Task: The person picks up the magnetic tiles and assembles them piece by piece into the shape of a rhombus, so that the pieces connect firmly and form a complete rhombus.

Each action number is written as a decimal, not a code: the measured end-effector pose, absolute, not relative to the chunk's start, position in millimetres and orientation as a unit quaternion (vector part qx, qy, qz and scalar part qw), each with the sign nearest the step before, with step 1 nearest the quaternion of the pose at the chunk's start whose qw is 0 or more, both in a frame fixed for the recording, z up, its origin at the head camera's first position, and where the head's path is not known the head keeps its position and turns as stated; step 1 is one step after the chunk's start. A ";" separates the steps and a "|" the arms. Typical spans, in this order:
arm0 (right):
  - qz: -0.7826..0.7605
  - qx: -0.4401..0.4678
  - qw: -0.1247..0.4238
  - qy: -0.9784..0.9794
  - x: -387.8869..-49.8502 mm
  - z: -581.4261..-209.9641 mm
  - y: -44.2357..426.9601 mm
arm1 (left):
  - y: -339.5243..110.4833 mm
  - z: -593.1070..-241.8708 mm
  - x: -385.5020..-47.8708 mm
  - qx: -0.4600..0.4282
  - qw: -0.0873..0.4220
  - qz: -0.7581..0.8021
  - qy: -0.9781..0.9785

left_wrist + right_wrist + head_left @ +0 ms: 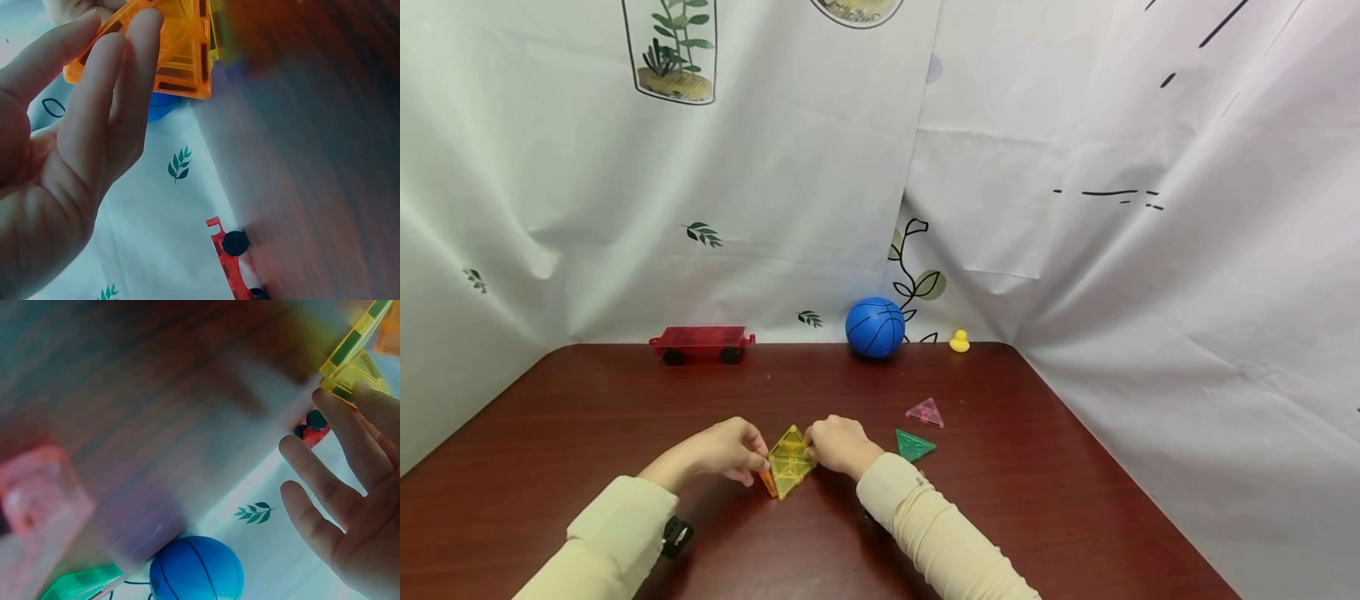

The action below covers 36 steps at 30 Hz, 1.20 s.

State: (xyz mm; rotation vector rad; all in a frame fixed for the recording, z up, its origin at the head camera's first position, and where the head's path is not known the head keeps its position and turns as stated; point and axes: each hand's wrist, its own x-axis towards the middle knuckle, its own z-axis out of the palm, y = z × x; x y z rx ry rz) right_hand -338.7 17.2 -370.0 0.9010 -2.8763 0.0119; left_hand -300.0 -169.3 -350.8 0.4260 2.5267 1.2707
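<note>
Yellow see-through triangular magnetic tiles (790,467) stand joined on the table, leaning up against an orange magnetic tile (181,50) on their left side. My left hand (726,450) pinches the orange tile at its edge, with fingertips lying against its face in the left wrist view. On the other side, my right hand (842,443) pinches the edge of a yellow tile between thumb and index finger; its other fingers spread apart in the right wrist view. The tiles' far sides are partly hidden. To the right lie a green triangular tile (914,446) and a pink triangular tile (927,412).
A red wheeled car base (703,340) stands at the table's back left. A blue ball (875,327) and a yellow toy duck (959,341) sit along the back edge. Behind the brown table (1000,517) hangs a white printed cloth (775,183).
</note>
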 end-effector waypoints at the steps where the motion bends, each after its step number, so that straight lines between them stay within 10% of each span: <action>1: 0.005 0.299 0.063 -0.952 -338.7 -369.8 17.3 | -167.8 -350.9 -301.2 0.146 0.140 0.437 0.876; 36: 0.005 0.311 0.047 -0.949 -333.1 -367.0 17.9 | -149.6 -354.4 -313.6 0.140 0.074 0.370 0.915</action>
